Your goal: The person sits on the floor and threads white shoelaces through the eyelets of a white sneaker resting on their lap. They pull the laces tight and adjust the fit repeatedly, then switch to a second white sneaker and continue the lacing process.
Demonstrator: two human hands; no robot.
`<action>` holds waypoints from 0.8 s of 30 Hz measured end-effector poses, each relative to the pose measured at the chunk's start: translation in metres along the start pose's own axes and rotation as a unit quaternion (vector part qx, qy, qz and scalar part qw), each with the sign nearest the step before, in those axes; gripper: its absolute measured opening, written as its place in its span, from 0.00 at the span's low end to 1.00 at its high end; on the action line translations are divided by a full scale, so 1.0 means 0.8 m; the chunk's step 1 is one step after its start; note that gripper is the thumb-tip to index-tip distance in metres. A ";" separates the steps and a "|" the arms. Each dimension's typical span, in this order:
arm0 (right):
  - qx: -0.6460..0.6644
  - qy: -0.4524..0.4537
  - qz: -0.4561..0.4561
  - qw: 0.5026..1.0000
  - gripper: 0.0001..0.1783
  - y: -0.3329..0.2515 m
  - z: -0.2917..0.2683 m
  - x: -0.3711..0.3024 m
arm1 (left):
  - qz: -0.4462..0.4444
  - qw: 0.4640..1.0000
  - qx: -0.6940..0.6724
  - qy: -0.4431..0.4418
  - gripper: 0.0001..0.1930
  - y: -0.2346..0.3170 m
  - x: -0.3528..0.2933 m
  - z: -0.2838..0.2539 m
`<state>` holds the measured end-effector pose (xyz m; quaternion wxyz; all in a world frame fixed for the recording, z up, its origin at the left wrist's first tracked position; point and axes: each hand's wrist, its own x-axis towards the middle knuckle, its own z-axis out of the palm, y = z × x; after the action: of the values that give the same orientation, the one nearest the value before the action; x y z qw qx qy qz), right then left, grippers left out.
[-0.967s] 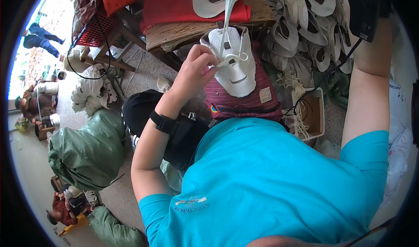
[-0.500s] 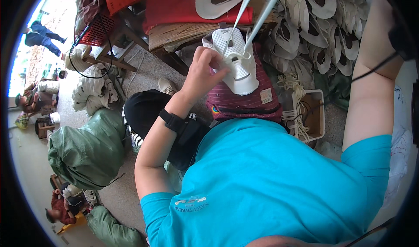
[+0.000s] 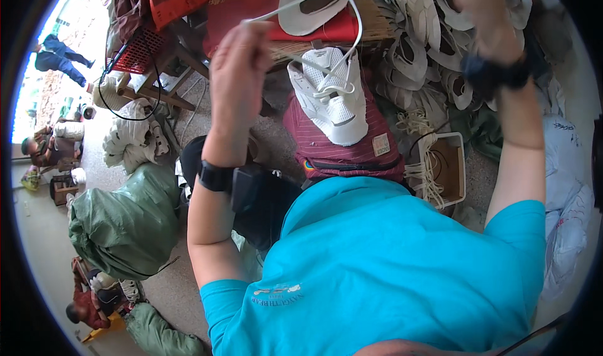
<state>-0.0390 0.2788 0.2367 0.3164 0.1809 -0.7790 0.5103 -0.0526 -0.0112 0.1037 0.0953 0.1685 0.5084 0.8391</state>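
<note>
A white shoe upper [image 3: 330, 95] lies on a maroon striped cloth [image 3: 342, 145] over my lap. A white lace [image 3: 352, 29] runs up from its eyelets, loops near the top edge and comes back to my left hand [image 3: 242, 67]. That hand is raised left of the shoe, fingers closed on the lace end, with a black band on the wrist. My right hand [image 3: 480, 13] is lifted high at the upper right, partly cut off by the frame's edge. Its fingers are hidden, and a black strap circles that wrist.
A heap of white shoe uppers [image 3: 427, 35] fills the upper right. A small open box with loose laces [image 3: 443, 167] sits right of my lap. Green sacks [image 3: 125, 224], a red crate [image 3: 141, 51] and seated people [image 3: 88, 299] are at the left.
My left hand left the shoe and rose up and to the left, drawing the lace out. My right arm swung inward, and the shoe now lies flatter on my lap.
</note>
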 end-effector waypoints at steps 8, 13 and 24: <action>-0.151 -0.335 0.124 0.922 0.08 0.077 0.104 -0.202 | 0.064 0.976 -0.155 0.138 0.13 0.004 -0.003 -0.076; -0.204 -0.342 0.068 0.915 0.08 0.079 0.109 -0.200 | 0.046 0.973 -0.187 0.127 0.14 0.017 -0.023 -0.091; -0.294 -0.164 -0.236 0.911 0.12 0.100 0.103 -0.223 | -0.063 0.948 -0.244 0.193 0.14 -0.007 -0.056 -0.191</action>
<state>0.0181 0.2295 0.0384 0.3341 0.3397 -0.8693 0.1315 -0.0690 -0.1488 0.0255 0.0860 -0.0573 0.3065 0.9463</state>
